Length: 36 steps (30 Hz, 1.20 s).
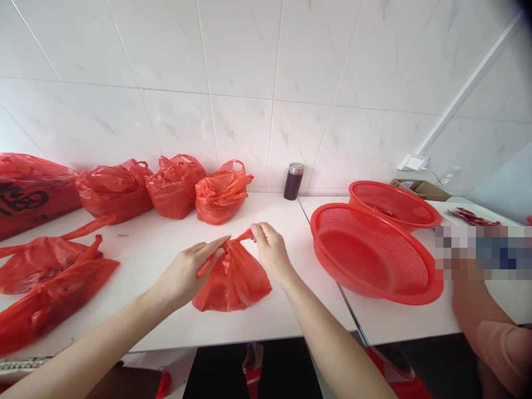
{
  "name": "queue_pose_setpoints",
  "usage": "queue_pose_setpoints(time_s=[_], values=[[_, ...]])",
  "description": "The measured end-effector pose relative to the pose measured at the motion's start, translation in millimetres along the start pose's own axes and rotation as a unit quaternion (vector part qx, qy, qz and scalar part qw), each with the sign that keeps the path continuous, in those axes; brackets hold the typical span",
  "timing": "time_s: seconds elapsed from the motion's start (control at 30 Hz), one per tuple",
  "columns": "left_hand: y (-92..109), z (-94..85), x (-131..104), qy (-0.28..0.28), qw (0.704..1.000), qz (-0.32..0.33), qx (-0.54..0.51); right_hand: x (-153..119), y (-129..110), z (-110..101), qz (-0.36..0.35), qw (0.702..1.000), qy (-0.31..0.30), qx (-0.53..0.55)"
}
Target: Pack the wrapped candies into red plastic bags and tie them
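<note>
A filled red plastic bag [239, 280] sits on the white table in front of me, gathered to a narrow neck at its top. My left hand [193, 269] is closed on the bag's left handle beside the neck, its fingers stretched along the plastic. On the other side, my right hand [268, 244] pinches the right handle and draws it out from the neck. The contents of the bag are hidden by the red plastic.
Several filled red bags [177, 188] line the wall, and more bags [54, 266] lie at left. A dark thermos [293, 182] stands behind. At right are a red colander [332, 260], another colander [394, 197] and a cardboard box [428, 190]. A co-worker's arm [477, 299] reaches in there.
</note>
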<state>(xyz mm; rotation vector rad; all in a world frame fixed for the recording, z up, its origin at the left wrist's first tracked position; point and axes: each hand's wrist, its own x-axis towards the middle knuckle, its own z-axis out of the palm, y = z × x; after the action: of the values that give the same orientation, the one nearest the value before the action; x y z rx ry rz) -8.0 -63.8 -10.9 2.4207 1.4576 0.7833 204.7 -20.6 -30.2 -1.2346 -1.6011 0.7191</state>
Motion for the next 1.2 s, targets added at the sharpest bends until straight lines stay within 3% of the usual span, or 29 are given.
queue_pose_setpoints(time_s=[0.1, 0.2, 0.33, 0.43, 0.53, 0.63, 0.77, 0.9, 1.2], values=[[-16, 2.5, -21, -0.03, 0.997, -0.061, -0.039, 21, 43, -10, 0.1, 0.993, 0.036, -0.048], [-22, 6.8, -36, -0.052, 0.993, -0.076, -0.067, 27, 70, -9, 0.137, 0.987, 0.038, -0.068], [-16, 26.0, -27, -0.001, 0.981, -0.146, -0.132, 9, 62, 10, 0.125, 0.985, 0.061, -0.1], [-13, 58.2, -8, 0.058, 0.959, -0.223, -0.167, -9, 47, 27, 0.068, 0.984, 0.062, -0.155], [-14, 93.8, 10, 0.064, 0.955, -0.247, -0.152, -18, 50, 40, 0.041, 0.974, 0.027, -0.22], [-19, 113.4, 27, 0.051, 0.964, -0.242, -0.103, -17, 65, 43, 0.065, 0.967, 0.001, -0.245], [-35, 113.9, 43, 0.033, 0.972, -0.232, -0.024, -6, 85, 31, 0.092, 0.959, -0.002, -0.267], [-53, 114.8, 43, 0.016, 0.963, -0.267, 0.035, 4, 100, 19, 0.126, 0.947, 0.011, -0.297], [-66, 139.0, 35, 0.003, 0.949, -0.297, 0.109, 7, 130, 34, 0.143, 0.924, 0.016, -0.353]])
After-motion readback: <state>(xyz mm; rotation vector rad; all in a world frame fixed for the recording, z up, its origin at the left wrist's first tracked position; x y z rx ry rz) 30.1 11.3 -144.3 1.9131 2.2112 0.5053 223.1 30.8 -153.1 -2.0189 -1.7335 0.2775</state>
